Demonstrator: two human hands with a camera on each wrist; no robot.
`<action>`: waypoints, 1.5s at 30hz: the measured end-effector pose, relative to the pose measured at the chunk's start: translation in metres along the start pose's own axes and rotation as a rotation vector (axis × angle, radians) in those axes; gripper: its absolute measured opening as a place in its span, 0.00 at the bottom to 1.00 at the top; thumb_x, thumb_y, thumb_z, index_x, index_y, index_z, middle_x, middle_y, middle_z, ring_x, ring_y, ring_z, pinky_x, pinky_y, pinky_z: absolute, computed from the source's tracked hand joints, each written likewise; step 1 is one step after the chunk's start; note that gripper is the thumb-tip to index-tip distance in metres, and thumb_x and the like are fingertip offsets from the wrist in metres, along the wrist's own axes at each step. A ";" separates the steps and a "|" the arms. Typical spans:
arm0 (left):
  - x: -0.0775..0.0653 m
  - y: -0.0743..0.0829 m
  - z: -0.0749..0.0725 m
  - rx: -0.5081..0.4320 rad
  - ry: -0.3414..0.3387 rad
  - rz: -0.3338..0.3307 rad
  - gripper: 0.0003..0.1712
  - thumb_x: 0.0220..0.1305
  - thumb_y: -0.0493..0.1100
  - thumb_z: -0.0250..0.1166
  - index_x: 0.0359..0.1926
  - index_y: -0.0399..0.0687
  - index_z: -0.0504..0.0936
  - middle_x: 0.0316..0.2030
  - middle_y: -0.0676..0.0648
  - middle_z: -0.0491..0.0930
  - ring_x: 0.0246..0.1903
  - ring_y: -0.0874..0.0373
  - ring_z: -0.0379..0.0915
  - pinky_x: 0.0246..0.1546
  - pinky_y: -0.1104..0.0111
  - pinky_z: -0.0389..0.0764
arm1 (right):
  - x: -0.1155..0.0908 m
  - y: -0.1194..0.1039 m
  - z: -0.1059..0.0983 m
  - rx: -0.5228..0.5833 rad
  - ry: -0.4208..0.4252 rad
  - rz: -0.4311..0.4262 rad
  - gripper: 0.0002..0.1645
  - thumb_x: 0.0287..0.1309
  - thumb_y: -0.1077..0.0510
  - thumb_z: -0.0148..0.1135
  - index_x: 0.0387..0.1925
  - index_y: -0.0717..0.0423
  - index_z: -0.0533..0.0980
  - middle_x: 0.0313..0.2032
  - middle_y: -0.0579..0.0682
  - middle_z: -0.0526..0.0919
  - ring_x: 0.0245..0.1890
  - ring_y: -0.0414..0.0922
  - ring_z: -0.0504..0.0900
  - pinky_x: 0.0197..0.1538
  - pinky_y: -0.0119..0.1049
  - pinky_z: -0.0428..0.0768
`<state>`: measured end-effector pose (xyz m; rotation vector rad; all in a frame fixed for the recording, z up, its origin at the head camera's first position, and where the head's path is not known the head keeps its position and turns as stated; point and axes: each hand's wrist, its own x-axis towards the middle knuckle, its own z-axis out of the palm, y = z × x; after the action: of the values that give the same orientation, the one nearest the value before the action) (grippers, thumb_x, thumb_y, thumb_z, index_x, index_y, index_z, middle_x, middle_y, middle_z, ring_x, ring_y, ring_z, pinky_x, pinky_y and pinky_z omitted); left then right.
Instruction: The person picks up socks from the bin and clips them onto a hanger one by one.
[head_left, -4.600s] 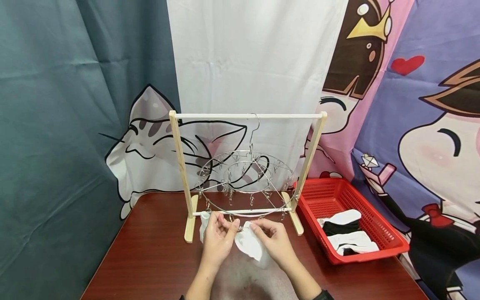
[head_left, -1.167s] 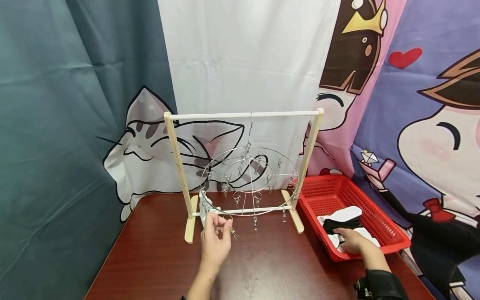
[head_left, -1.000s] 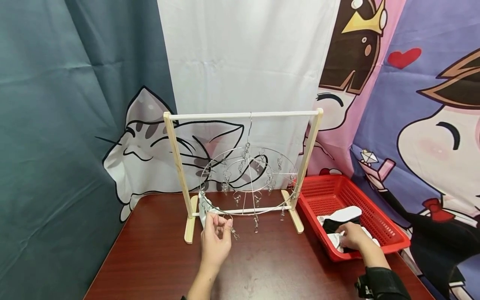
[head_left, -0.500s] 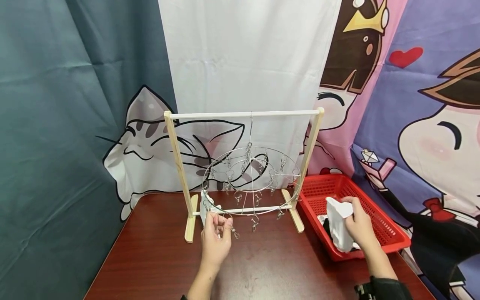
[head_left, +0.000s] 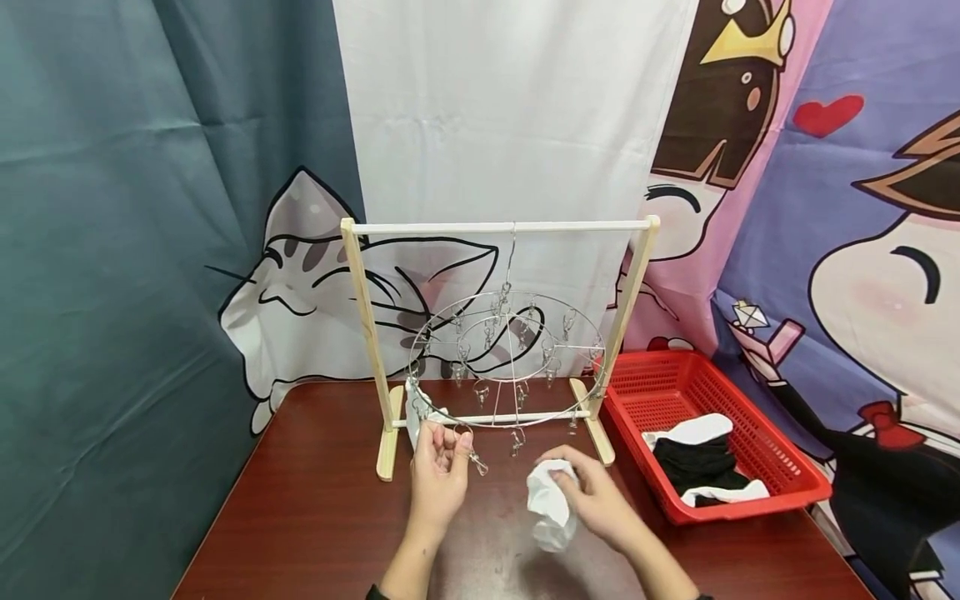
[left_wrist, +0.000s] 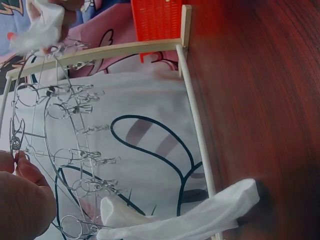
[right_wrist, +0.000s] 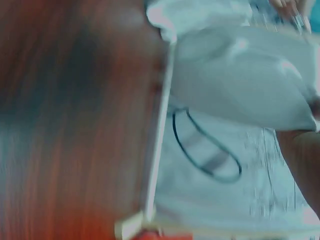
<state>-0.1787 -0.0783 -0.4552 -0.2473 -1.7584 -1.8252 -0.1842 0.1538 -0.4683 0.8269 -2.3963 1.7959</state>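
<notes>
My left hand (head_left: pixel 441 471) pinches the near-left rim of a round wire clip hanger (head_left: pixel 512 425), beside a metal clip (head_left: pixel 478 462). That hand's fingers (left_wrist: pixel 32 172) meet a clip in the left wrist view; which part they grip cannot be made out. My right hand (head_left: pixel 596 500) grips a white sock (head_left: pixel 551 504) above the table, right of the left hand. This sock (right_wrist: pixel 245 75) looks blurred and large in the right wrist view. Another white sock (left_wrist: pixel 200 217) hangs from the hanger's left side, partly hidden behind the left hand in the head view.
A wooden rack (head_left: pixel 502 227) bears the hanger on its top bar. Right of it, a red basket (head_left: pixel 780 450) holds black socks (head_left: pixel 697 467) and white socks (head_left: pixel 701 429). Several spare clips dangle from the rings. Beneath lies a dark red table (head_left: pixel 300 517), with printed curtains behind.
My right hand has taken a white sock out of the basket and moved it left, towards the hanger. My left hand stays at the hanger's rim. Earlier, both hands were at a white sock there.
</notes>
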 end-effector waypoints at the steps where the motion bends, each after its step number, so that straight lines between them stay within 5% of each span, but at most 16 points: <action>1: 0.000 -0.002 0.000 -0.017 -0.002 -0.011 0.19 0.62 0.29 0.64 0.32 0.30 0.58 0.28 0.43 0.71 0.26 0.65 0.68 0.23 0.80 0.73 | 0.002 -0.001 0.008 0.036 -0.010 0.009 0.09 0.66 0.66 0.55 0.46 0.58 0.77 0.36 0.52 0.82 0.28 0.38 0.81 0.26 0.36 0.83; 9: 0.000 -0.004 0.006 -0.099 0.013 -0.005 0.20 0.63 0.29 0.63 0.32 0.29 0.57 0.29 0.44 0.67 0.28 0.65 0.68 0.27 0.80 0.74 | 0.016 -0.013 0.051 0.233 0.146 -0.005 0.08 0.64 0.66 0.58 0.44 0.64 0.76 0.38 0.59 0.83 0.27 0.39 0.81 0.25 0.35 0.82; 17: -0.001 -0.003 0.010 -0.171 0.034 -0.015 0.20 0.63 0.26 0.60 0.32 0.27 0.54 0.29 0.45 0.65 0.29 0.66 0.68 0.31 0.80 0.77 | 0.017 -0.023 0.073 0.396 0.211 0.128 0.13 0.64 0.67 0.56 0.49 0.67 0.74 0.39 0.52 0.81 0.31 0.39 0.81 0.29 0.30 0.82; 28: -0.001 -0.002 0.010 -0.214 0.070 -0.089 0.19 0.64 0.27 0.60 0.33 0.26 0.54 0.30 0.46 0.65 0.35 0.64 0.73 0.40 0.78 0.80 | 0.018 -0.026 0.085 0.363 0.324 0.096 0.10 0.62 0.65 0.62 0.42 0.67 0.73 0.34 0.52 0.81 0.28 0.38 0.80 0.29 0.29 0.81; 37: -0.002 0.000 0.013 -0.231 0.125 -0.062 0.18 0.64 0.26 0.60 0.32 0.24 0.55 0.29 0.46 0.64 0.34 0.64 0.74 0.38 0.77 0.81 | 0.022 -0.035 0.097 0.358 0.471 0.080 0.13 0.57 0.64 0.68 0.37 0.68 0.73 0.30 0.53 0.79 0.26 0.39 0.80 0.27 0.28 0.80; 45: -0.004 0.000 0.014 -0.176 0.145 -0.026 0.19 0.63 0.27 0.62 0.31 0.25 0.55 0.28 0.46 0.66 0.27 0.67 0.67 0.28 0.81 0.75 | 0.022 -0.035 0.096 0.443 0.397 0.171 0.15 0.62 0.60 0.64 0.42 0.68 0.73 0.31 0.50 0.81 0.26 0.37 0.78 0.27 0.26 0.78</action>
<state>-0.1789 -0.0639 -0.4556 -0.1575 -1.5114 -1.9679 -0.1607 0.0524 -0.4615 0.2401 -1.8986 2.3364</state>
